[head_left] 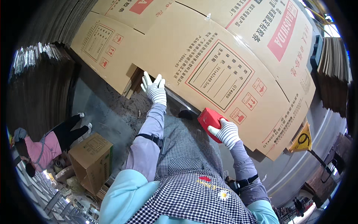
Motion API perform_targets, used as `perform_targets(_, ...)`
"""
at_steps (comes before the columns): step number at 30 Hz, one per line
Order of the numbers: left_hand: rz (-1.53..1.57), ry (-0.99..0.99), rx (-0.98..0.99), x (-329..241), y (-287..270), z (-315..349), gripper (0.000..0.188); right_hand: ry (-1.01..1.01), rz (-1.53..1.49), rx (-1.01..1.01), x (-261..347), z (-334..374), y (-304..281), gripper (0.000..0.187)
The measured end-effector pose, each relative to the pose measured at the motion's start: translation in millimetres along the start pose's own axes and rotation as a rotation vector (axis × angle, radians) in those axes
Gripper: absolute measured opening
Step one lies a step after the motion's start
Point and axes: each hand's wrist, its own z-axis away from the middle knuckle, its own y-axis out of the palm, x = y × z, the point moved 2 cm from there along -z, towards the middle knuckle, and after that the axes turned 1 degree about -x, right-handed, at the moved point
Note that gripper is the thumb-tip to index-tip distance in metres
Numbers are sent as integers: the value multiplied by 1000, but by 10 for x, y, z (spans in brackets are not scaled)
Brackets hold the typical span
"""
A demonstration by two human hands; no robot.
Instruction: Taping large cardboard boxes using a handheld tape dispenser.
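Note:
A large flat printed cardboard sheet (164, 48) lies in front of me, with slots cut along its edges. My left hand (153, 90), in a white striped glove, is at the sheet's near edge beside a cut notch. Its fingers are spread and hold nothing. In the same kind of glove, my right hand (226, 133) grips a red block-shaped object (209, 122) at the sheet's near edge. The palm side of that grip is hidden, and the object's exact kind cannot be made out.
Stacks of cardboard stand at the left (37, 86) and at the right (333, 74). A closed carton (91, 160) sits on the floor at lower left, near another person in pink (48, 147). A yellow sign (301, 140) stands beyond the sheet's right corner.

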Motion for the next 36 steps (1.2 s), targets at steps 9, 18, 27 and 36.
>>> perform_targets(9, 1125, -1133, 357, 795, 809, -318, 51, -324, -120, -197, -155, 120, 297, 58)
perform_targets(18, 935, -1013, 390, 749, 824, -375, 58, 604, 209, 52, -1117, 313, 431, 58)
perform_targets(27, 1135, -969, 180, 784, 750, -365, 50, 190, 940, 85, -1023, -161, 592, 39)
perform_targets(36, 306, -218, 1, -288, 350, 147, 57, 770, -415, -776, -3322, 1252, 859, 61)
